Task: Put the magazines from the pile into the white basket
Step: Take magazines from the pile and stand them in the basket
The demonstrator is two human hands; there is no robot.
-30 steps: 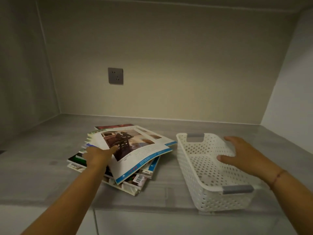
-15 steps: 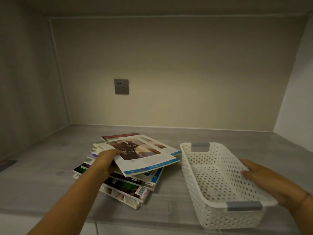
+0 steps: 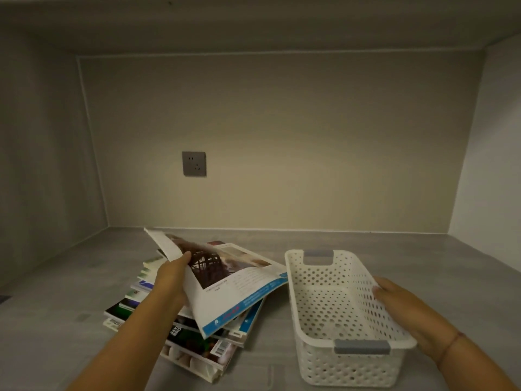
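- Pinching the top magazine (image 3: 239, 283) at its left edge: left hand (image 3: 172, 277), thumb on the cover, fingers underneath and hidden.
- Magazine: white cover, dark brown photo, blue strip along the near edge. Left side tilted up, right side resting on the pile (image 3: 197, 342).
- Pile sits on the grey counter (image 3: 56, 320), left of the white basket (image 3: 346, 368), fanned and uneven. Barcode visible on a lower cover; titles too blurred to read.
- Basket: perforated white plastic, grey handle (image 3: 362, 346) at each end, nothing inside. It stands just beside the pile.
- Right hand (image 3: 408, 309): fingers fairly straight, laid on the basket's right rim; thumb not visible. Thin red band on the wrist.
- Both forearms cut off by the bottom edge of the view.
- Grey socket (image 3: 194, 163) on the back wall.
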